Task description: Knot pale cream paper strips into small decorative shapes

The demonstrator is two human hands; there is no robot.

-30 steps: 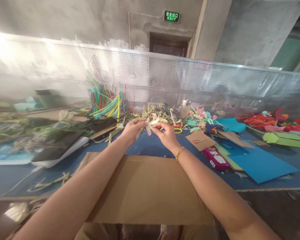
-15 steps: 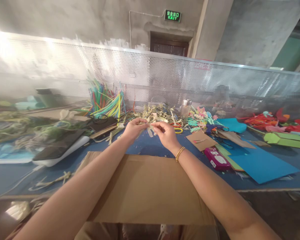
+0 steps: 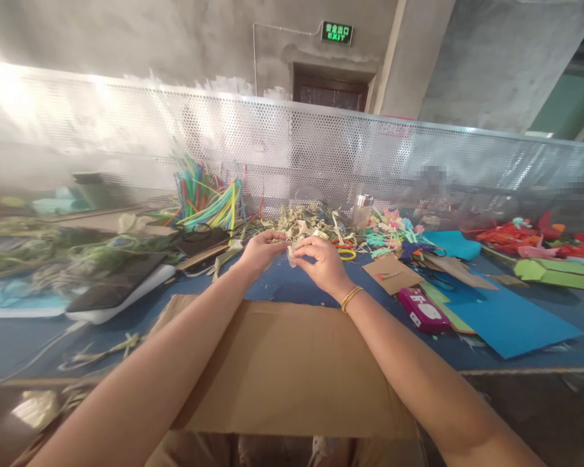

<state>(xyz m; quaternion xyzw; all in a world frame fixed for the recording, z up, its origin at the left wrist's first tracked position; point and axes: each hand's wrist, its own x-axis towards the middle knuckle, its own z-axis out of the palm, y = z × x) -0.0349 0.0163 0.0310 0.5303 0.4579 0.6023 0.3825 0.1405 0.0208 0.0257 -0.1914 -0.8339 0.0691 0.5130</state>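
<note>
My left hand (image 3: 261, 251) and my right hand (image 3: 320, 261) meet above the table, fingertips almost touching. Between them is a small whitish strip (image 3: 291, 255), thin and partly see-through; its kind is too small to make out. The right thumb and fingers pinch this strip. My left fingers are also pressed together at its upper end, though what they grip is hidden. Just beyond the hands lies a heap of dry, pale green strips (image 3: 311, 217). Below my forearms a brown cardboard sheet (image 3: 292, 370) lies over the table's front edge.
Colourful pipe cleaners (image 3: 209, 198) stand at the back left. A lidded jar (image 3: 363, 211) is behind my right hand, near yellow-handled scissors (image 3: 346, 255). To the right lie a purple box (image 3: 422, 310) and blue paper (image 3: 511, 314). A dark tablet-like slab (image 3: 121, 285) lies left. A perforated metal screen (image 3: 321, 139) borders the back.
My right fingers have shifted slightly on the whitish strip, and more of it shows between the hands. The left hand has hardly moved.
</note>
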